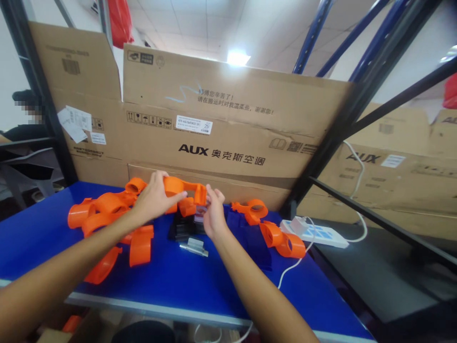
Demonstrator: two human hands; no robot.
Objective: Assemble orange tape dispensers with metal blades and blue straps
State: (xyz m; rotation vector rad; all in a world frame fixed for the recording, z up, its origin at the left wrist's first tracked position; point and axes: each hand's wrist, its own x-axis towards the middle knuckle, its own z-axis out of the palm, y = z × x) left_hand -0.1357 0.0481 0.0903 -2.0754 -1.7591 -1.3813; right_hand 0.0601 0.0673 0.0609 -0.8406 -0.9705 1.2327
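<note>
Above the middle of the table, an orange plastic tape dispenser (174, 186) with a round ring and a short arm is held up between both hands. My left hand (154, 195) closes around its ring end, thumb pointing right. At the other end, my right hand (214, 212) pinches the arm's tip with its fingers. Below them lie a stack of black pieces (181, 227) and a silver pen-like item (194, 246). Several more orange dispensers (140, 247) are heaped to the left, partly hidden by my left forearm.
More orange pieces (273, 234) lie at the right, by dark blue sheet-like material (254, 245). A white power strip (317, 233) with a plug and cable sits on the table's right edge. Cardboard (228, 138) walls the back; a black metal post (332, 138) rises right. A person sits far left.
</note>
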